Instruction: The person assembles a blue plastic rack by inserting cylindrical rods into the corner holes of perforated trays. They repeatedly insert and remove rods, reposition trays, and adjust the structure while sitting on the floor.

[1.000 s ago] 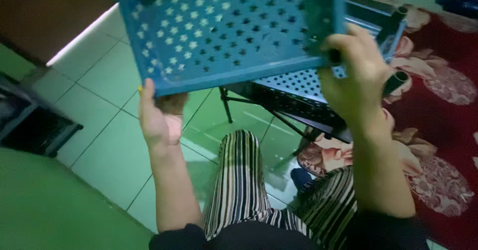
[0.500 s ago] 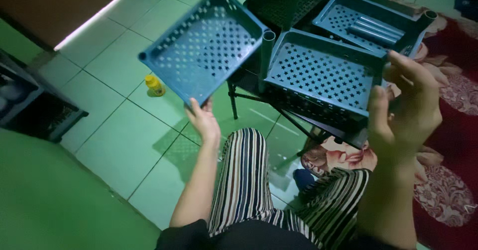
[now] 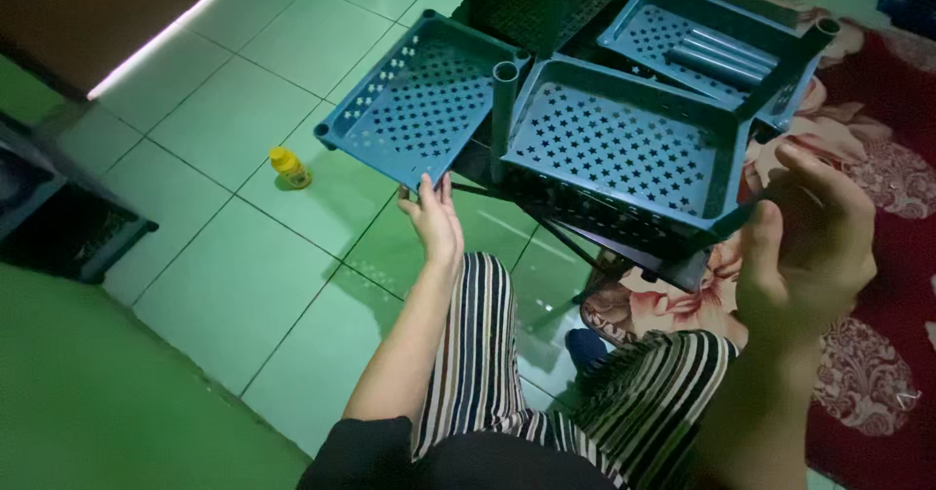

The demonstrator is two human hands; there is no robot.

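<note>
Perforated plastic tray (image 3: 414, 100) matt; floor tiles (image 3: 234, 285) glossy.

Open room lies over the pale green tiled floor (image 3: 234, 129) to the left, broken only by a small yellow bottle (image 3: 290, 167) standing apart from everything. Ahead, three blue perforated plastic trays (image 3: 624, 149) crowd together, an upright blue tube (image 3: 503, 110) rising between two of them. Below them a dark metal frame (image 3: 624, 256) blocks the way. A dark crate (image 3: 68, 236) closes the far left edge.
</note>
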